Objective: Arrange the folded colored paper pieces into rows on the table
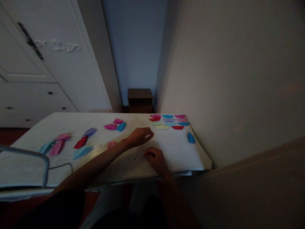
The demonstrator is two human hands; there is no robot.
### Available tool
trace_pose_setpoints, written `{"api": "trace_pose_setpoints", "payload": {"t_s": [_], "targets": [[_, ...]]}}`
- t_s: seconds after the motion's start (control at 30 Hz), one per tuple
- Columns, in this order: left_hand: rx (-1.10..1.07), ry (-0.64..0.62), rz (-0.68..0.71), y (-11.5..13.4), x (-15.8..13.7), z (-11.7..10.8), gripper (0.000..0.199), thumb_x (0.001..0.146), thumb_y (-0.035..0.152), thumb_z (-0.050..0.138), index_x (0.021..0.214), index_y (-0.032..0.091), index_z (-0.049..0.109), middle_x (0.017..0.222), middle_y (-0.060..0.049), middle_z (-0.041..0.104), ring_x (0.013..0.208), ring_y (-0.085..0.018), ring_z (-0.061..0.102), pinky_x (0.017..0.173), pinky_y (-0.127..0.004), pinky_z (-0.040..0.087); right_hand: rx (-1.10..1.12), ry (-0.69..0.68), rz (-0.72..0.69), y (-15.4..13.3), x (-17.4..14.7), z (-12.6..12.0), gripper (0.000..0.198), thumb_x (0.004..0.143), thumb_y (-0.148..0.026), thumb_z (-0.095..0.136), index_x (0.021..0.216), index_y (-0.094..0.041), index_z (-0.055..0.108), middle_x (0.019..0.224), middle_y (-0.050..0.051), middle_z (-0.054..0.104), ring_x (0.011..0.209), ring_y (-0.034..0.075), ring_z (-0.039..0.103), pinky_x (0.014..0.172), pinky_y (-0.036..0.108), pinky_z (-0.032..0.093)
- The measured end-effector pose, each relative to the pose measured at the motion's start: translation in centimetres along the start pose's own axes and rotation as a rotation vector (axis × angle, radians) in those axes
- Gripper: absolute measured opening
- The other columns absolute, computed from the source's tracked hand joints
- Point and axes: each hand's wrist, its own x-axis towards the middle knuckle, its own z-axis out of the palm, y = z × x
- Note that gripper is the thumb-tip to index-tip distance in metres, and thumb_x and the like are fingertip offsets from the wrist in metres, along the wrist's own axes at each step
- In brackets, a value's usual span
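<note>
My left hand point(140, 136), with a ring on one finger, hovers at or just over the left edge of a white sheet point(177, 149). Its fingers are loosely bent and apart, and I see nothing in them. Nearer to me, my right hand point(157, 159) is by the sheet's lower left side with curled fingers; whether they hold anything is hidden. Rows of flat, boat-shaped folded papers cover the sheet's far part, among them a red one point(177, 127) and a pale yellow one point(161, 127). A blue folded paper point(191, 137) lies at the sheet's right edge.
Several loose folded papers lie on the white table point(100, 171), including a pink one point(111, 144) by my left forearm and a light blue one point(82, 152). A grey metal bar point(46, 168) curves over the table's left. The wall point(238, 79) borders the right side.
</note>
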Motion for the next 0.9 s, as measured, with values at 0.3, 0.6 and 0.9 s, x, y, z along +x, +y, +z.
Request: {"api": "trace_pose_setpoints", "payload": {"t_s": [0.3,0.6,0.9], "targets": [[-0.241,-0.016,-0.159,3.6,-14.4,-2.0,0.015,0.085,0.02,0.056,0.087,0.019,0.07,0.076,-0.002,0.069,0.063,-0.011,0.06,0.059,-0.021,0.04,0.018,-0.008,-0.013,1.1,0.0,0.0,0.025,0.069,-0.016,0.043,0.074,-0.021,0.067,0.074,0.002,0.068,0.071,0.018,0.061,0.068,0.028,0.047],[-0.271,0.21,-0.235,3.4,-19.0,0.4,0.027,0.088,0.035,0.053,0.068,0.018,0.06,0.062,-0.002,0.06,0.061,-0.014,0.054,0.06,-0.026,0.038,-0.177,-0.209,-0.084,-1.8,3.1,3.0,0.029,0.078,-0.019,0.047,0.102,-0.018,0.063,0.087,0.004,0.067,0.062,0.015,0.057,0.063,0.028,0.047],[-0.264,0.279,-0.273,3.8,-19.2,0.5,0.023,0.086,0.032,0.056,0.066,0.019,0.058,0.063,-0.003,0.061,0.063,-0.015,0.056,0.062,-0.027,0.041,-0.648,-0.588,-0.462,-5.5,8.1,9.0,0.056,0.081,-0.007,0.048,0.135,-0.022,0.05,0.148,0.009,0.042,0.116,0.023,0.057,0.09,0.035,0.048]]}}
